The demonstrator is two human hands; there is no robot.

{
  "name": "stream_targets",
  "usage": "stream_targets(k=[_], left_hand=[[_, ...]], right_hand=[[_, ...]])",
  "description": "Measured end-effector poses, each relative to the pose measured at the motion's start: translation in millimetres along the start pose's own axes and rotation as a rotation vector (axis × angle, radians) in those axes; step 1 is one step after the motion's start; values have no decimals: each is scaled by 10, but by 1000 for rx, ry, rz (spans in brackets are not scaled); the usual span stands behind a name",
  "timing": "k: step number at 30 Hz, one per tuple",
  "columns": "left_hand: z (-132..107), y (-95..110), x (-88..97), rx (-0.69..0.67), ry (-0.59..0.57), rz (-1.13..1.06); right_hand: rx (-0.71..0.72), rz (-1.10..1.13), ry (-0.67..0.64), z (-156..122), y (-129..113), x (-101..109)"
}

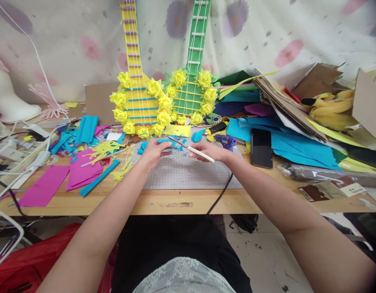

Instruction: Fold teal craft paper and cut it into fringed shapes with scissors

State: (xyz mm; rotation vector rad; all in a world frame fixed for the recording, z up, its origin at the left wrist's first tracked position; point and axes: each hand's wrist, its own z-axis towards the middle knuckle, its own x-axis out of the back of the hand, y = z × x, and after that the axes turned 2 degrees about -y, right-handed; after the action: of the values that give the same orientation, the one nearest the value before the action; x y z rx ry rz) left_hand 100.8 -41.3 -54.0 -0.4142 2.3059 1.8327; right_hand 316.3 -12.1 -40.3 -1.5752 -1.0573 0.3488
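My right hand (209, 150) is closed around the white handles of a pair of scissors (203, 154), whose blades point up and left toward my other hand. Between the thumb and fingers of my left hand (155, 153) is a piece of blue crepe paper (163, 142), partly hidden by the fingers. Small blue paper scraps (178, 148) lie under the blades on the grey cutting mat (188, 175). A rounded blue paper piece (198, 136) rests behind my right hand.
Yellow (141, 106) and green (189, 95) paper-flowered guitar shapes stand at the back. Magenta sheets (45, 186) and yellow scraps lie left. A glue gun (226, 141), black phone (261, 148) and blue paper (297, 138) lie right. A black cord (221, 193) crosses the table edge.
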Motion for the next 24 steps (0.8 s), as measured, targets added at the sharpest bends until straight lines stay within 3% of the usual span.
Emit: stream_targets(k=[3, 9, 14, 19, 24], left_hand=[[9, -39, -17, 13, 8, -54], [24, -166, -151, 18, 73, -269], [29, -213, -192, 34, 114, -324], [13, -129, -126, 69, 14, -189], [73, 26, 3, 132, -190, 226]], right_hand=[[65, 56, 109, 32, -24, -48], [238, 332, 447, 312, -112, -263], [223, 428, 598, 505, -169, -333], [165, 321, 496, 466, -237, -213], [23, 136, 274, 402, -257, -71]])
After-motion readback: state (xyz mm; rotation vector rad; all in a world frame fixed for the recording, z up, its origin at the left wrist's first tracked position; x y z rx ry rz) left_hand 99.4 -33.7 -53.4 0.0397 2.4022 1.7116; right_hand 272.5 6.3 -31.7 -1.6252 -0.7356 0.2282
